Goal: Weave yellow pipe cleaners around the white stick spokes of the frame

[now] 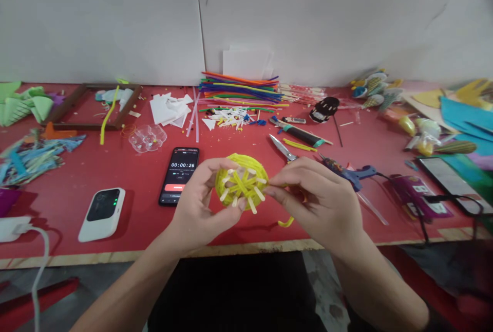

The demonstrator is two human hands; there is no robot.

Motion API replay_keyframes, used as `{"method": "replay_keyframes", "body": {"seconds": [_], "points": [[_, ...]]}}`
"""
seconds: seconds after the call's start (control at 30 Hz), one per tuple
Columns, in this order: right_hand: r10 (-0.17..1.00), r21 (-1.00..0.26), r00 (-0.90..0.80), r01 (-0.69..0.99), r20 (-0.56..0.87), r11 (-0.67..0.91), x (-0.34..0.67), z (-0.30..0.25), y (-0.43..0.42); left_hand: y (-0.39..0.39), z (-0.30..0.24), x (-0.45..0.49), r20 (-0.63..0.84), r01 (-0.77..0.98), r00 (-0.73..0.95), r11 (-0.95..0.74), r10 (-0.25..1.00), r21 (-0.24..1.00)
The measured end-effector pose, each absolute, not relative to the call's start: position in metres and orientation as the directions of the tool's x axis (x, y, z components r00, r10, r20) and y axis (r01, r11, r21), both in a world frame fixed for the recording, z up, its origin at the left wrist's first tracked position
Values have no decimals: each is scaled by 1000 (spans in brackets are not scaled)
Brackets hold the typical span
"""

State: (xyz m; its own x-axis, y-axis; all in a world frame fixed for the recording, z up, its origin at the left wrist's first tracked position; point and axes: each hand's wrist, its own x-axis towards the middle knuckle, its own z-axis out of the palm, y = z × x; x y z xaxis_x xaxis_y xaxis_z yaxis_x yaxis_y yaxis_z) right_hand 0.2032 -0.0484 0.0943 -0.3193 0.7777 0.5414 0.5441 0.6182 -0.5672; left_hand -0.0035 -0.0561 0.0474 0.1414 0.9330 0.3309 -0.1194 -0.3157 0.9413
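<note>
My left hand is closed around the rim of a small round piece woven from yellow pipe cleaner. Pale wooden sticks poke out of it like spokes, and yellow strands cross at its middle. The thumb presses on the near side, the fingers are behind. At its right edge, my right hand pinches the yellow pipe cleaner between thumb and forefinger. A curled yellow end hangs below that hand. Beyond the right hand lie scissors and a blue glue gun.
A phone showing a timer and a white device lie left on the red table. Colourful pipe cleaners, a utility knife, a dark woven basket and a wooden frame sit farther back. Cables run at both sides.
</note>
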Motion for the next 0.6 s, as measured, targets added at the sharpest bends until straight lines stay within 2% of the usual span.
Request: {"method": "replay_keyframes", "body": {"seconds": [0.1, 0.17, 0.23, 0.3, 0.4, 0.6], "points": [[758, -542, -335, 543, 560, 641, 204, 95, -51, -54, 48, -5, 274, -181, 190, -241, 943, 954], [794, -592, -322, 536, 517, 602, 204, 94, -53, -53, 48, -5, 249, -221, 217, -201, 944, 954], [872, -713, -262, 502, 415, 490, 204, 92, -55, -52, 47, -5, 256, -245, 225, -199, 940, 949], [942, -830, -217, 450, 255, 328, 205, 89, -54, -52, 47, -5, 270, -254, 229, -210, 935, 944], [957, -889, -277, 411, 88, 201, 206, 86, -49, -52, 46, -6, 282, -250, 243, -220, 928, 943], [940, -956, -324, 226, 107, 186, 204, 80, -41, -51, 44, -9, 251, -256, 262, -184, 932, 949]]}}
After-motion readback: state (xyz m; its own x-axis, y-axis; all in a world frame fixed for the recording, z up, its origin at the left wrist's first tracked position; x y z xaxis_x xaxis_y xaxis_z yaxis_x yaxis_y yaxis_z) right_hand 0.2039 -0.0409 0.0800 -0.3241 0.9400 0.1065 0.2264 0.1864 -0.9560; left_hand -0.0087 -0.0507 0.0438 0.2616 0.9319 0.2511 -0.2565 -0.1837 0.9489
